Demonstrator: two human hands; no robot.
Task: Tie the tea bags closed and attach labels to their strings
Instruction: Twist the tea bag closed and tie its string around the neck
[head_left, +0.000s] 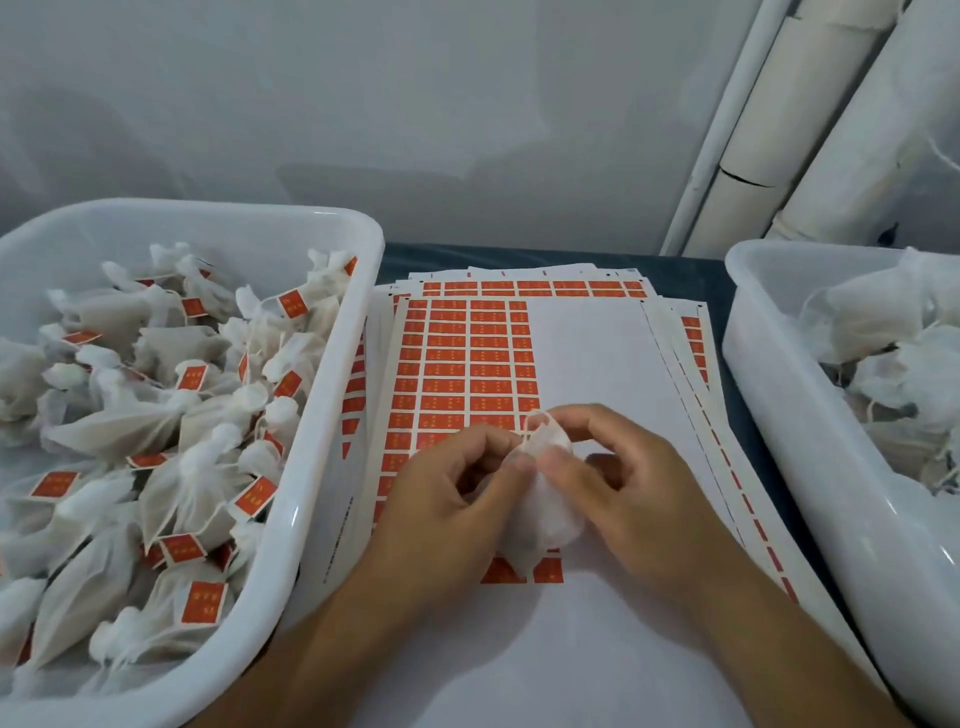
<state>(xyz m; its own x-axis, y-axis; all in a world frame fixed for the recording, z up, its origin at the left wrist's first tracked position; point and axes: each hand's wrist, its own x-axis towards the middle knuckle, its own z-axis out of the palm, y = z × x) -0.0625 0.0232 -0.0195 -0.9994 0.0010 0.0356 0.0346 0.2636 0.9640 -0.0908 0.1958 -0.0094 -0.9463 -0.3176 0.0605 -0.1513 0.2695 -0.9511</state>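
I hold a small white gauzy tea bag (545, 509) between my two hands, just above the top sheet of orange sticker labels (467, 364). My left hand (447, 499) has its fingers curled, thumb and forefinger pinching the gathered neck of the bag from the left. My right hand (623, 483) curls round the neck from the right, its thumb pressed against the crumpled top, where a thin loop of white string (535, 418) stands up just beyond my fingertips. The soft, rounded body of the bag hangs down between my palms, its lower corner touching the sheet.

The label sheets form a loose, fanned pile of white backing paper under both hands; the orange rectangles fill the part beyond my left hand, while beyond and below my right hand the sheet is bare white paper. The pile lies on a dark blue table top (675, 275).

Close to the left of my left hand stands a smooth white plastic tub (332, 395), rounded at the corners, heaped with tied white bags bearing orange tags (202, 603). To the right of my right hand, across a narrow strip of paper and table, stands a second white plastic tub (779, 395) holding untagged white mesh bags (883, 353). Beyond it, white pipes (769, 130) run up a pale wall.
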